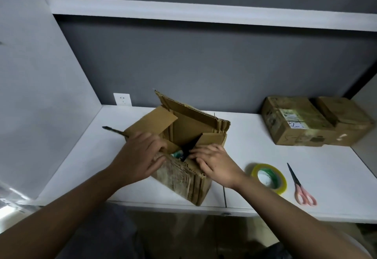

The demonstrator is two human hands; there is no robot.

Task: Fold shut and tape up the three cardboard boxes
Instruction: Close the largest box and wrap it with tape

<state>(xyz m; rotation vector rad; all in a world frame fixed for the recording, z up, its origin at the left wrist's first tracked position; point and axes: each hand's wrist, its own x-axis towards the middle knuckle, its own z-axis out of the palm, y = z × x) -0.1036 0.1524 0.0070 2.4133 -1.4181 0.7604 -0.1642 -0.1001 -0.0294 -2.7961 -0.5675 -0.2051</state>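
We had only begun: the open brown corrugated cardboard box sat near the front edge of the white tabletop, its far flap upright and its side flaps half down, nothing taped. Our left hand curled over the left flap, pressing it inward; our right hand lay with fingers spread on the near right flap. Two worn, smudged closed cardboard boxes waited at the back right corner; whether they were sealed we could not tell. The glossy yellowish tape roll and pink-handled scissors lay untouched near the front right edge.
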